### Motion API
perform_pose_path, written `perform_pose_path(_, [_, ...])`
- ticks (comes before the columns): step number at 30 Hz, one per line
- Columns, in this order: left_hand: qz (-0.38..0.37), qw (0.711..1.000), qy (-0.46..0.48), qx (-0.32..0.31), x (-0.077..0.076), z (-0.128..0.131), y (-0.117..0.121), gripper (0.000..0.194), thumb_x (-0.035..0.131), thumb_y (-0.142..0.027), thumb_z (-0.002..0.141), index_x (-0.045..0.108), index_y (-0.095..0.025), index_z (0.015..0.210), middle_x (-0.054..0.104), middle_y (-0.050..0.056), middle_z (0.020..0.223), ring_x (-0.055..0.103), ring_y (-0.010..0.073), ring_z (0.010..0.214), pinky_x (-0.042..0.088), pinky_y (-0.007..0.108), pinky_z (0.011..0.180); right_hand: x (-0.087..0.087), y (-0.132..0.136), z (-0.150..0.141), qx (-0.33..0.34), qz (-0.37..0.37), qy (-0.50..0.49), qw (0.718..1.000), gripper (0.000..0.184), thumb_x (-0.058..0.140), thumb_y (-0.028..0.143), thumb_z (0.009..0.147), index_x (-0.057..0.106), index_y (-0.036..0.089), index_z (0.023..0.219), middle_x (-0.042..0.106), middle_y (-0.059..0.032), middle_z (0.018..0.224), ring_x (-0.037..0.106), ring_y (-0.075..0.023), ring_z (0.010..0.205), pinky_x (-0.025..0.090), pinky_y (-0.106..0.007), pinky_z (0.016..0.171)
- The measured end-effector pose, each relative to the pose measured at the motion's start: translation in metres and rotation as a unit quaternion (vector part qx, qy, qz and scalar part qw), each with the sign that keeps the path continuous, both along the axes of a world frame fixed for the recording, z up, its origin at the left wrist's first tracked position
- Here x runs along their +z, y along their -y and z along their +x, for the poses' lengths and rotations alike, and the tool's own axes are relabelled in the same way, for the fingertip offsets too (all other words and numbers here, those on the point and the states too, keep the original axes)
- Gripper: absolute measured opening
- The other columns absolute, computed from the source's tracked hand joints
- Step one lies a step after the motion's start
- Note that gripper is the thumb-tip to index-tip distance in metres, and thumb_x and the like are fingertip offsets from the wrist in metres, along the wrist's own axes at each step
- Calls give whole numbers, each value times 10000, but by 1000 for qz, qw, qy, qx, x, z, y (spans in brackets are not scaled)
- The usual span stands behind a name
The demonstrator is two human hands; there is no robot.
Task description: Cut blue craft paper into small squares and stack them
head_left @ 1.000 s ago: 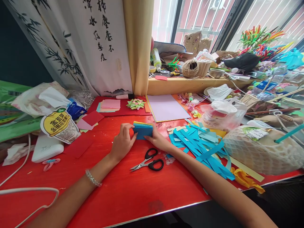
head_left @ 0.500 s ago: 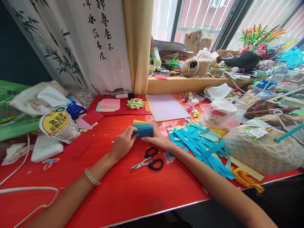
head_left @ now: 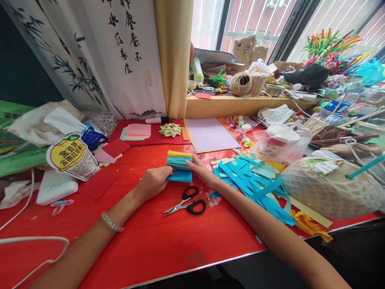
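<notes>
A stack of paper pieces (head_left: 179, 162), blue in front and yellow at the back, is held between both hands above the red table (head_left: 144, 249). My left hand (head_left: 155, 180) is closed on its left edge, fingers curled and thumb at the front. On the opposite side my right hand (head_left: 202, 170) grips the right edge, with the thumb across the blue sheets and the other fingers mostly hidden behind. The front blue sheet hangs lower than the others. Just below the hands lie black-handled scissors (head_left: 186, 201), blades pointing left.
Blue paper strips (head_left: 255, 184) are heaped at the right beside a coconut in netting (head_left: 333, 188). Lilac paper (head_left: 210, 134), a folded paper flower (head_left: 170, 129) and pink squares (head_left: 138, 130) lie at the back. A white power bank (head_left: 57, 186) and a cable are at the left.
The blue front sheet has opened downward away from the stack, so more of the layered edges show. My left hand has turned into a tighter grip; the view has shifted slightly.
</notes>
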State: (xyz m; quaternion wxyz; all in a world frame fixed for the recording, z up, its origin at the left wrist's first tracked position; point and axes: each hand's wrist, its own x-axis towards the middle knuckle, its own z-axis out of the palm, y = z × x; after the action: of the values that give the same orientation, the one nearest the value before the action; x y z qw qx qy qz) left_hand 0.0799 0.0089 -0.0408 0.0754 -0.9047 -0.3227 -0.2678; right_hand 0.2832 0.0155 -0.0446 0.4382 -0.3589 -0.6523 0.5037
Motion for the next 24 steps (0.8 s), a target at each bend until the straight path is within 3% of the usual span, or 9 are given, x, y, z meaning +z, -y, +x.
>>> perform_pose_path(3, [-1,1000,4,-6,0,1,0,176,383,-48,726,463,-200,762,613,11,685,600,155,622,431,241,553,3,1,1,68,-36,-35,996,466,595,400,765,415,224,1157,515,-38,1171,472,-180,1105,393,-322,932])
perform_pose_path(11, [-111,992,34,52,-3,1,-1,214,404,-48,689,441,-222,808,639,6,795,611,163,687,429,245,581,5,1,6,120,-32,-11,992,749,691,354,676,294,272,1306,425,-37,1309,410,-209,1194,323,-363,999])
perform_pose_path(17, [-162,983,60,57,-5,1,-3,221,427,-69,680,448,-231,829,650,31,912,620,190,774,457,283,640,5,0,5,108,1,9,994,543,601,350,762,406,242,1257,454,-22,1297,387,-186,1215,304,-335,1024])
perform_pose_path(21, [-190,979,69,36,-4,3,-1,198,422,-77,706,434,-225,837,653,43,997,620,203,847,457,307,690,-5,-8,3,33,16,34,999,381,490,387,824,504,220,1166,543,-19,1171,454,-187,1126,335,-346,991])
perform_pose_path(24, [-226,963,142,17,8,3,0,126,439,-116,746,445,-222,814,655,30,986,614,184,873,453,296,733,-14,-14,3,-34,13,26,999,334,470,391,824,556,204,1086,587,-30,1087,495,-201,1047,363,-372,957])
